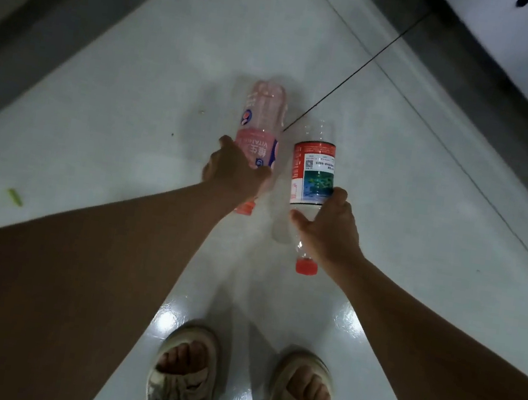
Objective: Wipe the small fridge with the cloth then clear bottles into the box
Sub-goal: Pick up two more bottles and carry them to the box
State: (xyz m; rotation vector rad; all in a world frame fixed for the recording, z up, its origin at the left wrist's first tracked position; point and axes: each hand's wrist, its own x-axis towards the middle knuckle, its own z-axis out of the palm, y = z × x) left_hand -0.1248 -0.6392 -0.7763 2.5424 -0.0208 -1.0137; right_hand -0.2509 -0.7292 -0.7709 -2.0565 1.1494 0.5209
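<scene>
Head view: 2 bare forearms are stretched forward and down over a glossy pale tiled floor [136, 87]. The left hand [233, 171] is curled round the lower body of a pink bottle [261, 121], with the thumb seen on the label's left edge and the fingers wrapped to the right. The right hand [328, 229] is closed round the shoulder of a clear bottle [315, 169], with the thumb pointing left under the label and the fingers hidden behind the plastic.

Both bottles are held with their caps toward the person and their bases pointing away, side by side and close together without visibly touching. Whether they rest on the floor or are lifted just above it cannot be told. The pink bottle is translucent and ribbed, with a red cap [245, 208]. The clear bottle looks empty and also carries a red cap [306, 267].

On the pink label, "VITAMIN" and Chinese characters are seen upside down. The clear bottle's label is red and white with a QR code, fine unreadable print and a blue-green picture.

2 feet in pale sandals [184, 371] are seen at the bottom edge, and a thin dark line [358, 74] runs diagonally across the floor.
</scene>
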